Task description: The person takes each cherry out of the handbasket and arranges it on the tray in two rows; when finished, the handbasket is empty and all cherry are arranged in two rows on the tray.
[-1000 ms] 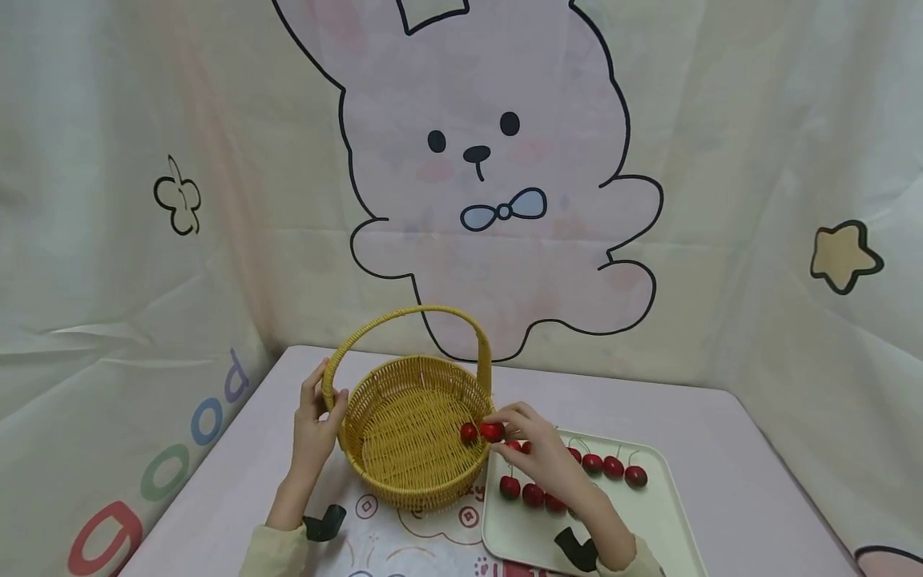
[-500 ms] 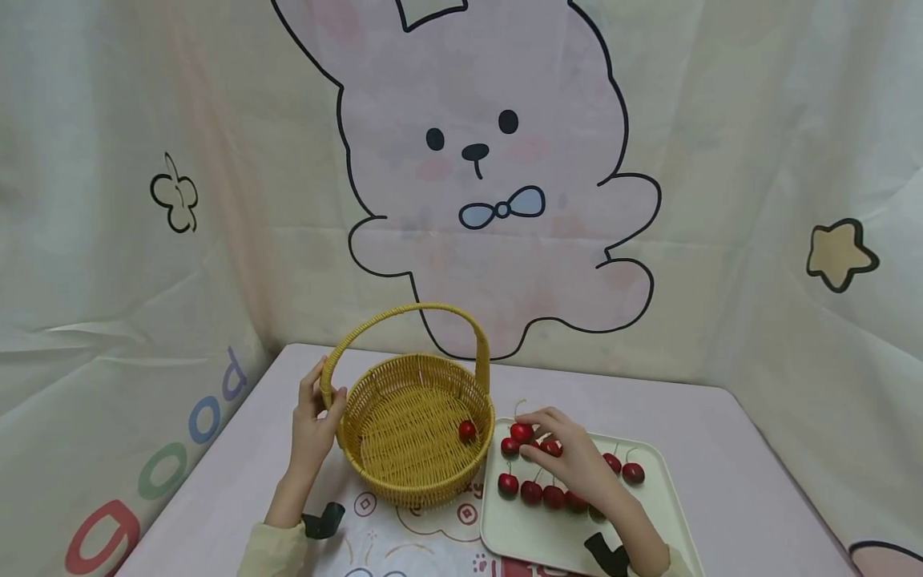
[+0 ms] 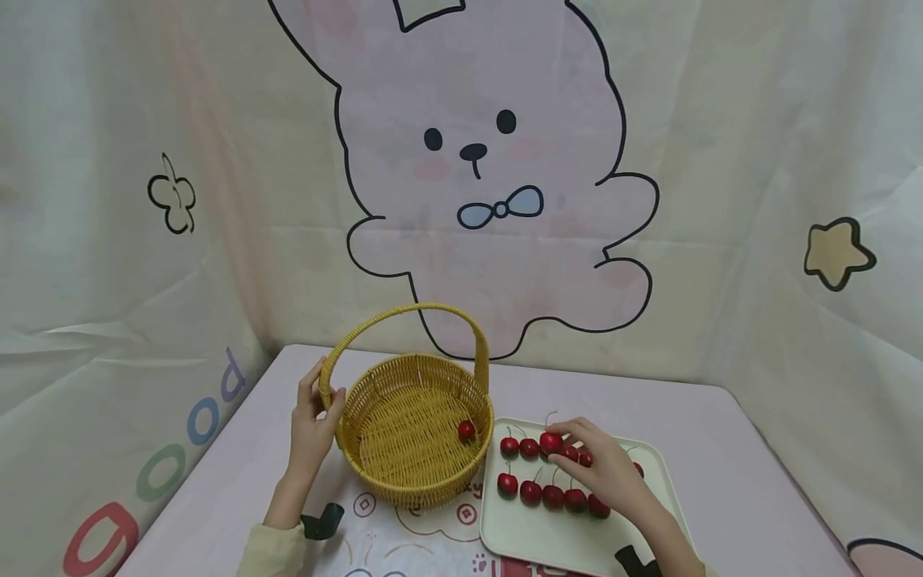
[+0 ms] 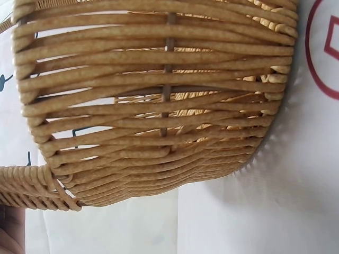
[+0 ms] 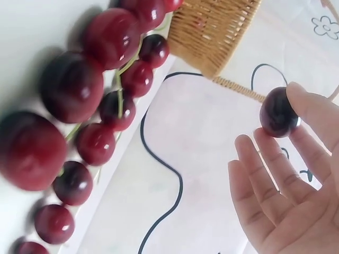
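Note:
My left hand (image 3: 312, 437) grips the lower left end of the handle of a yellow wicker basket (image 3: 404, 490); the left wrist view shows the woven basket wall (image 4: 159, 111) up close. One red cherry (image 3: 466, 431) lies inside, toward the right. Over the tray, my right hand (image 3: 602, 469) pinches a cherry (image 5: 279, 112) between thumb and fingertips, its stem pointing up in the head view. Below and around that hand, two rows of cherries (image 3: 553, 498) lie on a pale rectangular tray (image 3: 534, 538); my hand covers part of the back row.
The tray stands right of the basket, close to its side. Both sit on a white table (image 3: 750, 481) with a printed mat (image 3: 411, 545) at the front. A cloth backdrop (image 3: 685, 320) with cartoon drawings rises behind and at both sides.
My right hand has moved right, from the basket's right rim to over the tray, still pinching the cherry. The left hand and basket have stayed in place.

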A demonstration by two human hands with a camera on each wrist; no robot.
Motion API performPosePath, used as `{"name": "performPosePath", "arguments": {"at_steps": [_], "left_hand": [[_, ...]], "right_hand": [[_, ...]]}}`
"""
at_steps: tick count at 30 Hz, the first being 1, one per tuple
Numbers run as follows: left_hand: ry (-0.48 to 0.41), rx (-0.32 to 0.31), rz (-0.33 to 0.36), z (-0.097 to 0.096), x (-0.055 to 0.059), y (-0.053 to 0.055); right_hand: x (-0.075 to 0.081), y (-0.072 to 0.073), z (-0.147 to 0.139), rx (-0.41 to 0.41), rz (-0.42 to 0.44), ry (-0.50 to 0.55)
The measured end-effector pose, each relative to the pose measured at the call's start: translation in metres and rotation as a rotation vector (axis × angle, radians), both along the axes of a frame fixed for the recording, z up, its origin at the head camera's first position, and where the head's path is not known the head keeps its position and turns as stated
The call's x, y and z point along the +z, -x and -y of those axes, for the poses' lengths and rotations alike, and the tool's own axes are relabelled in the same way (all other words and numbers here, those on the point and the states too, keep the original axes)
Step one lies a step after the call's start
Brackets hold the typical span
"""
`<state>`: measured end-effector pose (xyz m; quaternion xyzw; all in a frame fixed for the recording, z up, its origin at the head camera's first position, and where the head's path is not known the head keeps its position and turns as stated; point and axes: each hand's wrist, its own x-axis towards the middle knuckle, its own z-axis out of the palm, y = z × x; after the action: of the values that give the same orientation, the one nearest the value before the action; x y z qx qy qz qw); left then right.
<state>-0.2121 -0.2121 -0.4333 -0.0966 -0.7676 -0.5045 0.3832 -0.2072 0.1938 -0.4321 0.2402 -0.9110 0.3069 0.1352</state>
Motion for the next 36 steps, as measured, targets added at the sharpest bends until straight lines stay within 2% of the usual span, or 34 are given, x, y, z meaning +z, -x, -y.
{"name": "performPosePath", "arguments": {"at_steps": [13, 23, 28, 36], "left_hand": [[0.004, 0.006, -0.001, 0.001, -0.001, -0.002], [-0.005, 0.002, 0.031, 0.000, 0.003, -0.001], [-0.005, 0.002, 0.030, 0.000, 0.002, -0.001], [0.010, 0.011, 0.016, 0.001, 0.003, -0.001]], "right_hand": [[-0.012, -0.013, -0.029, -0.096, 0.018, -0.063], [-0.027, -0.022, -0.057, -0.099, -0.048, -0.026], [-0.031, -0.027, -0.068, -0.096, 0.006, -0.001], [-0.038, -0.029, -0.084, -0.065, 0.134, -0.030]]}}
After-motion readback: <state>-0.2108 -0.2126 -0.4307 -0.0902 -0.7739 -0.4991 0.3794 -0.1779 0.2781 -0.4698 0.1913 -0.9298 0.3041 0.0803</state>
